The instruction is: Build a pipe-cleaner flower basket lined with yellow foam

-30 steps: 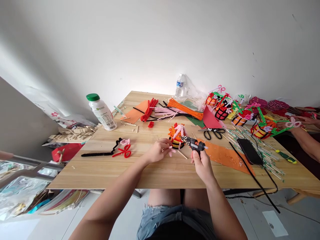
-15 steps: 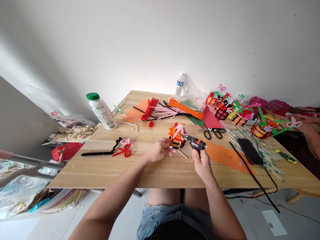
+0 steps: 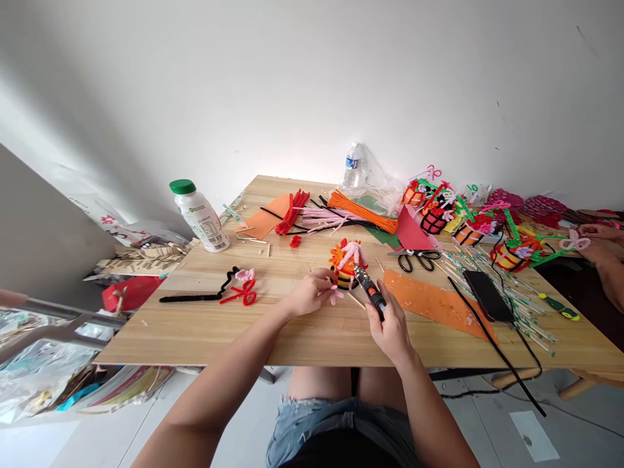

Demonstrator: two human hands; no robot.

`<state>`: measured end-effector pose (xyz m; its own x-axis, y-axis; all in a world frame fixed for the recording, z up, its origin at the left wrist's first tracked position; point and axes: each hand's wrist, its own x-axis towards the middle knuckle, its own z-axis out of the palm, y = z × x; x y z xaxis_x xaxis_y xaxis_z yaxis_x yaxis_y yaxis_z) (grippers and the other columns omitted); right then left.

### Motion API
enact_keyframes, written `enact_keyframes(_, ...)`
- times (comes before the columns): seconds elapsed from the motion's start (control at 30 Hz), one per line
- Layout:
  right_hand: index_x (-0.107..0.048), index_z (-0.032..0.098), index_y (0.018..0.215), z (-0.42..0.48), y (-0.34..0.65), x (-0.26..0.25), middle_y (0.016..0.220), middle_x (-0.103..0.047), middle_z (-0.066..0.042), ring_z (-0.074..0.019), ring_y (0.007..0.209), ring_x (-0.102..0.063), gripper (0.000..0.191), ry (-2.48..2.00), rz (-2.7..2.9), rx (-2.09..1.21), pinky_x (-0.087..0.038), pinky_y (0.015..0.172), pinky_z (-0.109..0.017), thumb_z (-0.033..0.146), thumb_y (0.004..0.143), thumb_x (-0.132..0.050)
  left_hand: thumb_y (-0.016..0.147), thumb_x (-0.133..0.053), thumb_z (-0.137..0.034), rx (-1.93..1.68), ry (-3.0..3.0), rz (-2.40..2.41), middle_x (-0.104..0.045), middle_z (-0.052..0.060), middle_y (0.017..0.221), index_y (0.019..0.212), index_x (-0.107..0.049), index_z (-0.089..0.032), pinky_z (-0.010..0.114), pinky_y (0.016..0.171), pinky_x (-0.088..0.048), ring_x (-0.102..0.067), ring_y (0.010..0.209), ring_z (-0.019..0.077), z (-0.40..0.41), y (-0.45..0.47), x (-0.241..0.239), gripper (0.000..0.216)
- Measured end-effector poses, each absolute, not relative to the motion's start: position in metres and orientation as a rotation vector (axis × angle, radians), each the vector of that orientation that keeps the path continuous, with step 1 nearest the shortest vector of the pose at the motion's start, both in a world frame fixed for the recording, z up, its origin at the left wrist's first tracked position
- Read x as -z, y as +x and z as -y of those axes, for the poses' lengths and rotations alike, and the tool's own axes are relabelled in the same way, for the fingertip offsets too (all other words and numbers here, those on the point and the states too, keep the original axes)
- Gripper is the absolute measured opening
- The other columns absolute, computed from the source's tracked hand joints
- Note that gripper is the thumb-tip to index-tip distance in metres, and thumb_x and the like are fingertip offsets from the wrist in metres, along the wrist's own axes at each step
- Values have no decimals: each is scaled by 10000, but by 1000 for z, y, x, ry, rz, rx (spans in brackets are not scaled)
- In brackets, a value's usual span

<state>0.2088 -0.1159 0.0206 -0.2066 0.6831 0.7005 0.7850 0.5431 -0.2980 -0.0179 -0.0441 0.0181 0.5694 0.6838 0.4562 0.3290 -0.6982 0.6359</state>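
My right hand [image 3: 391,325] is closed around the handle of a black hot glue gun [image 3: 371,290]. Its nozzle points up and to the left, against or just in front of a small pipe-cleaner basket [image 3: 345,261] with orange, pink and red flowers on top and yellow and black bands below. My left hand [image 3: 314,290] is at the basket's left side, fingers pinched on a pink pipe-cleaner flower [image 3: 334,296]. Whether those fingers also touch the basket is hidden. A short wooden stick [image 3: 355,299] lies below the basket.
Scissors [image 3: 416,259], an orange sheet [image 3: 429,302], a phone [image 3: 487,296] and scattered sticks lie to the right. Finished baskets [image 3: 472,229] stand behind them, near another person's hands [image 3: 602,244]. Pipe-cleaner bundles [image 3: 363,211] lie behind; a white bottle [image 3: 202,218] stands left.
The glue gun has turned from pointing left to pointing more upward, its rear swinging down and left with my right hand. My left hand has barely moved.
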Motion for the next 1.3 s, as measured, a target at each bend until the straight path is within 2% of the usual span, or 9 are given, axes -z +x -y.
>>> enact_keyframes(0.07, -269, 140, 1468, 118, 210, -19, 1018, -645, -165, -277, 894, -634, 569, -1167, 2000, 192, -560, 766, -427, 209, 930, -445, 944, -452, -263, -968, 2303, -798, -610, 136, 1052, 792, -761, -157, 297, 820, -514, -629, 851, 146, 44, -18, -17, 359)
enact_keyframes(0.17, -185, 153, 1504, 119, 210, -19, 1087, -615, -174, -288, 948, -603, 640, -1140, 2083, 249, -554, 792, -447, 155, 909, -423, 944, -464, -279, -975, 2312, -789, -613, 137, 1057, 817, -764, -165, 307, 834, -513, -630, 891, 160, 44, -18, -17, 345)
enact_keyframes(0.3, -154, 145, 1517, 121, 210, -19, 1075, -596, -170, -296, 991, -569, 675, -1144, 2158, 286, -543, 835, -470, 133, 897, -419, 953, -446, -307, -975, 2328, -790, -618, 138, 1055, 848, -762, -166, 306, 829, -522, -626, 911, 165, 44, -18, -18, 361)
enact_keyframes(0.5, -253, 133, 1487, 122, 211, -18, 1077, -581, -167, -307, 1024, -541, 641, -1121, 2225, 309, -529, 865, -507, 118, 874, -440, 960, -434, -327, -992, 2344, -771, -620, 136, 1050, 802, -755, -161, 299, 842, -526, -625, 893, 155, 45, -18, -19, 394)
enact_keyframes(0.67, -409, 113, 1393, 122, 213, -18, 1045, -584, -159, -306, 1004, -533, 566, -1126, 2265, 284, -528, 865, -512, 91, 833, -483, 963, -421, -348, -957, 2320, -772, -608, 141, 1071, 856, -757, -163, 278, 784, -541, -625, 890, 152, 44, -19, -18, 398)
enact_keyframes(0.83, -484, 115, 1332, 123, 215, -20, 1032, -593, -158, -303, 1006, -538, 517, -1128, 2287, 233, -526, 875, -521, 86, 816, -492, 962, -419, -359, -943, 2298, -767, -602, 150, 1091, 859, -762, -156, 276, 782, -544, -631, 894, 155, 44, -20, -17, 411)
enact_keyframes(0.97, -481, 124, 1340, 126, 218, -25, 1041, -600, -158, -306, 1029, -549, 523, -1100, 2294, 179, -531, 881, -527, 89, 819, -486, 961, -418, -357, -927, 2288, -776, -602, 154, 1082, 822, -762, -142, 298, 796, -544, -642, 874, 162, 45, -20, -19, 428)
enact_keyframes(1.1, -445, 149, 1379, 127, 220, -27, 1086, -601, -155, -302, 1059, -557, 550, -1046, 2278, 147, -532, 893, -521, 103, 831, -469, 960, -424, -335, -941, 2299, -778, -613, 155, 1085, 764, -752, -146, 324, 850, -533, -635, 944, 185, 45, -19, -19, 427)
enact_keyframes(1.3, -424, 115, 1391, 127, 217, -26, 1111, -584, -171, -304, 1071, -545, 561, -970, 2257, 158, -527, 901, -517, 107, 833, -474, 945, -465, -316, -959, 2317, -784, -619, 145, 1077, 745, -735, -143, 295, 826, -529, -635, 932, 179, 45, -19, -19, 378)
